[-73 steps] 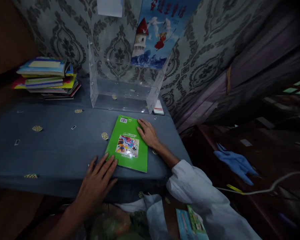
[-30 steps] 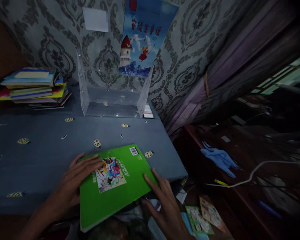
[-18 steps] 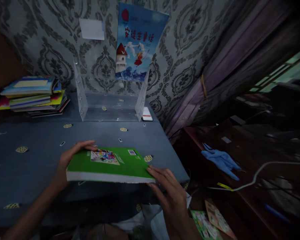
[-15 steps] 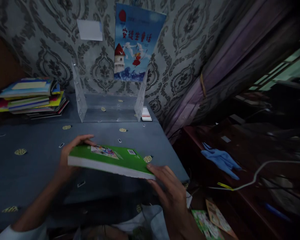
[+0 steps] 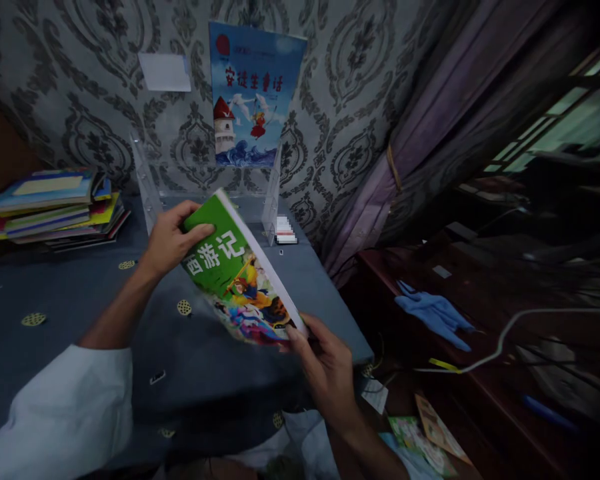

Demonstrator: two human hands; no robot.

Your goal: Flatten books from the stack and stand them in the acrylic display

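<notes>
Both hands hold a green book (image 5: 245, 280) with white Chinese characters and a colourful picture on its cover. It is tilted in the air above the table. My left hand (image 5: 173, 240) grips the upper left end, thumb on the cover. My right hand (image 5: 327, 363) pinches the lower right corner, thumb on the front and fingers behind. Beyond the book, a clear plastic stand (image 5: 147, 180) is set at the back of the table, partly hidden by the book and my left hand. A blue book (image 5: 253, 100) with red lettering is upright above it, against the wall.
A pile of books (image 5: 55, 210) lies at the back left of the blue-grey tablecloth (image 5: 105, 313). A white card (image 5: 165, 72) shows near the wall. On the right are a purple curtain (image 5: 375, 193), a blue cloth (image 5: 433, 313), a white cable (image 5: 500, 340) and booklets (image 5: 423, 443) lower down.
The green book has turned from lying nearly flat, barcode side up, to showing its front cover. My left hand has risen with its end; the right keeps hold of the other end.
</notes>
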